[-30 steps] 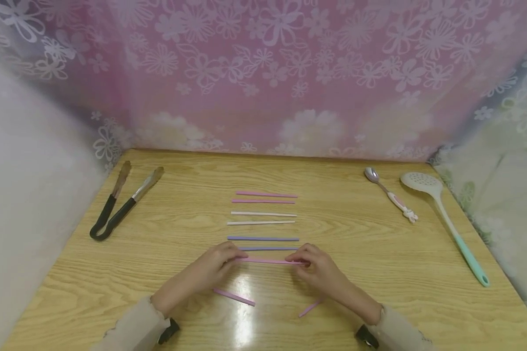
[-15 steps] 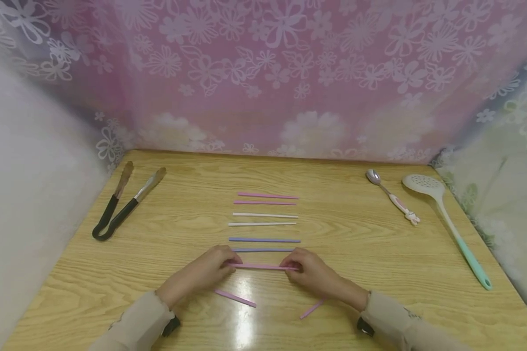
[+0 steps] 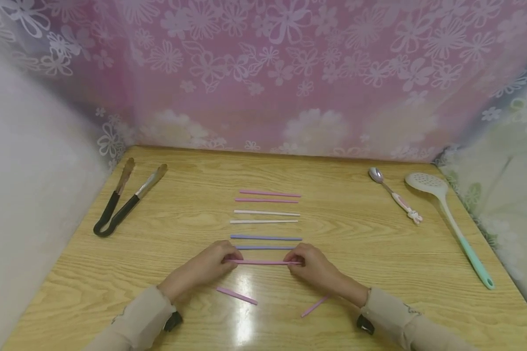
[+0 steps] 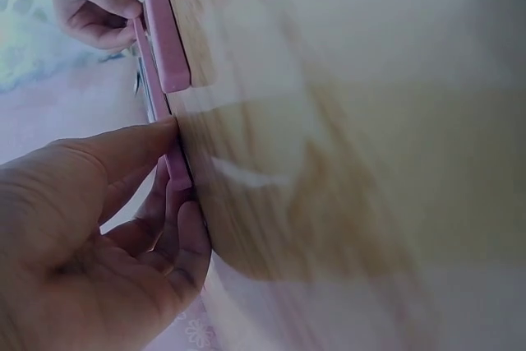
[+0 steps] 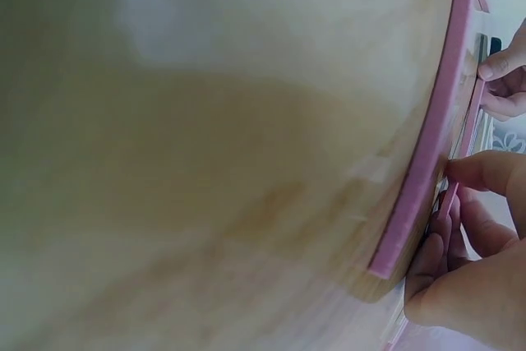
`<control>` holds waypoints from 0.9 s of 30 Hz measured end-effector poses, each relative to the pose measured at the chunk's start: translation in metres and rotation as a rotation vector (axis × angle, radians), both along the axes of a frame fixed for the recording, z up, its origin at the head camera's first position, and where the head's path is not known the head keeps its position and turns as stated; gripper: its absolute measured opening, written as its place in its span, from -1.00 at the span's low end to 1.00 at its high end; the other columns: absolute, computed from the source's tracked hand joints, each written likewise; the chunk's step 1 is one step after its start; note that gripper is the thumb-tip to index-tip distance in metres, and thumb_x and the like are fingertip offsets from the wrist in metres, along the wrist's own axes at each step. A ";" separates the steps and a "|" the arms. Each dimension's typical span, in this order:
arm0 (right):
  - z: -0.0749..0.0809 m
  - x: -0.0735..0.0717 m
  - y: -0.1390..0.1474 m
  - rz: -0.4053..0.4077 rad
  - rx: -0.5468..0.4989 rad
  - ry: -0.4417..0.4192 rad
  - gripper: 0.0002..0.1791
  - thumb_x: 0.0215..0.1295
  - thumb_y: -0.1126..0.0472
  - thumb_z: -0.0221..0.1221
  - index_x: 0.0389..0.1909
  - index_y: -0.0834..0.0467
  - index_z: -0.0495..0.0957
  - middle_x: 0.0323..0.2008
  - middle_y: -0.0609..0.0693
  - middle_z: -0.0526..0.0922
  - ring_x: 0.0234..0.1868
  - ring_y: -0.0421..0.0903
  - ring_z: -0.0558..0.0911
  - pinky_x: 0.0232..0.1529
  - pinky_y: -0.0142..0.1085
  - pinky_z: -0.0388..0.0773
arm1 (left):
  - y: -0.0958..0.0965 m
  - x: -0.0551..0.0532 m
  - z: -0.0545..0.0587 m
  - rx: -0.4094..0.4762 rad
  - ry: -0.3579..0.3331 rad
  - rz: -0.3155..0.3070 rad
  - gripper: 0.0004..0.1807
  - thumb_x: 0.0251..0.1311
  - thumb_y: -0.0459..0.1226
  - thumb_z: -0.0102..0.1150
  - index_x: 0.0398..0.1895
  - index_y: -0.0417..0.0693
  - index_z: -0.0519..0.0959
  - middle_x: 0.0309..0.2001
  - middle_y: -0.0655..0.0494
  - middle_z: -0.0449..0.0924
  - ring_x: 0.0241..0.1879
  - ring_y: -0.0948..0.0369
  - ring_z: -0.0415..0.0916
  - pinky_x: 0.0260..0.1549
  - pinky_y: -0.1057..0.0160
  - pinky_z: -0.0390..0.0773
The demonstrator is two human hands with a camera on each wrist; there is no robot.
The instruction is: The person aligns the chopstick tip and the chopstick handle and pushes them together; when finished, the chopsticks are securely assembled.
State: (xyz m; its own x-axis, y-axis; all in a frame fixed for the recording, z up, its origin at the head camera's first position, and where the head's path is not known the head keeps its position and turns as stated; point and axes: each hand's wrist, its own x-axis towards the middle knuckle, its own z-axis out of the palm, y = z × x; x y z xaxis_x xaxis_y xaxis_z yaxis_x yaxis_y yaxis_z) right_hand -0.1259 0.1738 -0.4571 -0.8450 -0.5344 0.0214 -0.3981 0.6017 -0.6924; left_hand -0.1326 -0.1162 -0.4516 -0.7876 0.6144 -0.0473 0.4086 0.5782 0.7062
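Note:
In the head view my left hand [image 3: 208,263] and right hand [image 3: 313,268] pinch the two ends of a pink chopstick [image 3: 263,263]. It lies crosswise, just nearer than a pair of blue chopsticks [image 3: 266,238]. Thumb and fingertips grip the pink chopstick [image 4: 148,71] low at the tabletop in the left wrist view. The right wrist view has the same chopstick [image 5: 471,125] between both hands. Closer to me lie two loose pink chopsticks, one slanted at left [image 3: 237,296], the other partly hidden by my right arm [image 3: 314,306].
Beyond the blue pair lie white chopsticks [image 3: 267,213] and another pink pair [image 3: 270,193], roughly parallel. Black-handled tongs [image 3: 118,209] rest at left. At right are a rabbit-handled spoon [image 3: 399,198] and a skimmer with green handle [image 3: 474,261]. A floral curtain [image 3: 263,97] borders the table's back.
My hands have drawn the pink chopstick slightly toward me and to the left, a little farther from the blue pair. The loose pink chopsticks stay in place.

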 end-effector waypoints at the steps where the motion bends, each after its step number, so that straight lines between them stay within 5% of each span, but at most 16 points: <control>1: 0.000 0.000 0.000 -0.001 -0.002 -0.002 -0.91 0.15 0.42 0.23 -0.33 0.22 0.63 -0.38 -0.10 0.54 -0.35 -0.26 0.45 -0.33 -0.47 0.50 | 0.000 0.000 0.000 0.001 0.000 -0.001 -0.88 0.24 -0.40 0.15 -0.19 -0.20 0.62 -0.31 0.13 0.54 -0.26 0.24 0.50 -0.24 0.36 0.56; 16: 0.003 0.000 0.000 0.001 0.014 0.014 -0.94 0.18 0.34 0.26 -0.32 0.21 0.63 -0.39 -0.11 0.54 -0.34 -0.25 0.44 -0.32 -0.46 0.49 | 0.001 0.000 0.000 0.008 0.009 0.003 -0.89 0.22 -0.42 0.17 -0.20 -0.22 0.60 -0.30 0.13 0.53 -0.24 0.22 0.50 -0.21 0.33 0.56; 22: 0.009 0.005 0.006 -0.019 0.020 0.071 -0.82 0.15 0.26 0.30 -0.23 0.21 0.62 -0.29 -0.06 0.61 -0.25 -0.13 0.49 -0.20 -0.34 0.49 | -0.001 0.004 0.002 0.003 0.050 0.008 -0.86 0.22 -0.38 0.18 -0.18 -0.23 0.60 -0.27 0.10 0.57 -0.21 0.18 0.51 -0.15 0.27 0.56; 27: 0.015 0.013 0.016 -0.048 0.010 0.029 -0.67 0.12 0.18 0.33 -0.12 0.23 0.58 -0.20 -0.02 0.61 -0.16 -0.06 0.54 -0.05 -0.21 0.53 | -0.004 0.011 0.006 0.025 0.070 0.034 -0.84 0.23 -0.35 0.17 -0.15 -0.20 0.61 -0.24 0.12 0.58 -0.19 0.19 0.49 -0.13 0.25 0.54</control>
